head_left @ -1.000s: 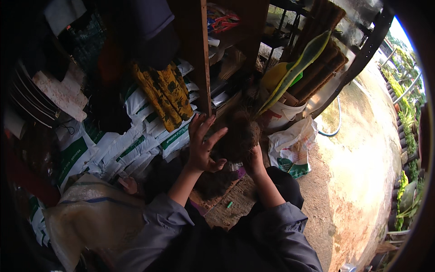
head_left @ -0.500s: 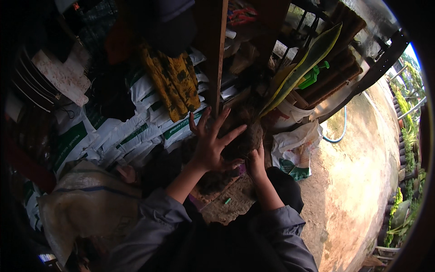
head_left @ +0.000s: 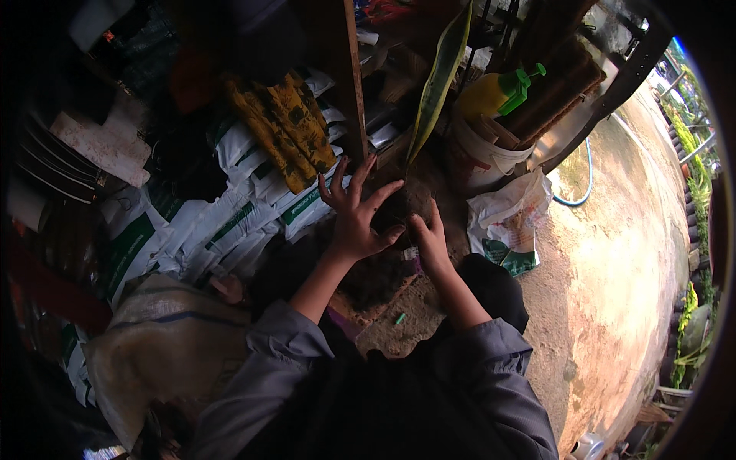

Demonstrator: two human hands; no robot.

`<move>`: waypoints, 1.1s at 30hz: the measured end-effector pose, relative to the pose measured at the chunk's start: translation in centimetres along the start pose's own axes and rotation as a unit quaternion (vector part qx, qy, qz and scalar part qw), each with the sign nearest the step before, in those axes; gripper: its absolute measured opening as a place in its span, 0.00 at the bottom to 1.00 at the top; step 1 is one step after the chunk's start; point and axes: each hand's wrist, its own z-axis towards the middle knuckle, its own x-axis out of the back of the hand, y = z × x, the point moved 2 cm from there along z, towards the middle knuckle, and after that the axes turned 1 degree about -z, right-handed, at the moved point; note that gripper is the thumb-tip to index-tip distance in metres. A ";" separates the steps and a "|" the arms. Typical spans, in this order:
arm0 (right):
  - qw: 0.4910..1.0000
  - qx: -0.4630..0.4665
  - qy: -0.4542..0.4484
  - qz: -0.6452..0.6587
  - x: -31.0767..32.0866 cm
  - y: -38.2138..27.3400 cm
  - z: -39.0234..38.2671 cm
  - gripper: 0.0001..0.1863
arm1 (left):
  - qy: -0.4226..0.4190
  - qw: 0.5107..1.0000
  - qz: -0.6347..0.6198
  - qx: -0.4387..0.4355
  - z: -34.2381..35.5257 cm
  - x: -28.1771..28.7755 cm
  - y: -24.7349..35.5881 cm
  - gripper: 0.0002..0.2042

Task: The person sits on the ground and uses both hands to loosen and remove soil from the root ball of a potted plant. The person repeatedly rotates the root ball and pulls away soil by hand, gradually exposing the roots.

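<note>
A snake plant stands upright between my hands, its single long green leaf [head_left: 440,80] edged in yellow. Below the leaf is a dark root ball [head_left: 418,201] clumped with soil. My right hand [head_left: 431,244] cups the root ball's right side, thumb toward me. On the left side, my left hand [head_left: 356,215] has its fingers spread wide, with thumb and forefinger close against the root ball; shade hides how firmly they touch. Dark loose soil [head_left: 372,285] lies beneath my hands, over something with a purple edge.
White and green bags [head_left: 230,222] are piled at left beneath a yellow patterned cloth [head_left: 282,126]. A white bucket [head_left: 487,159] and yellow sprayer [head_left: 481,96] stand at far right, near a crumpled bag [head_left: 510,215]. A wooden post [head_left: 356,84] rises ahead. A sack [head_left: 165,333] sits near left.
The leaf has swung left and stands more upright. My right hand's thumb now shows against the root ball, and the whole view has shifted slightly.
</note>
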 end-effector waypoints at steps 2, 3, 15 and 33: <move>0.999 -0.043 0.009 -0.027 -0.8 -1.5 -0.8 0.36 | -0.003 0.999 -0.042 0.031 -0.5 0.3 -0.2 0.34; 0.996 0.019 0.013 -0.089 -0.5 -1.1 0.3 0.36 | 0.003 0.997 -0.065 0.029 -0.2 0.3 -0.2 0.36; 0.991 -0.032 0.076 -0.110 2.2 2.5 0.4 0.42 | -0.111 0.993 -0.028 0.035 -1.3 -1.4 0.3 0.42; 0.979 0.081 0.189 -0.007 2.9 -2.3 1.2 0.28 | -0.102 0.956 -0.264 0.076 -0.9 -3.0 4.7 0.44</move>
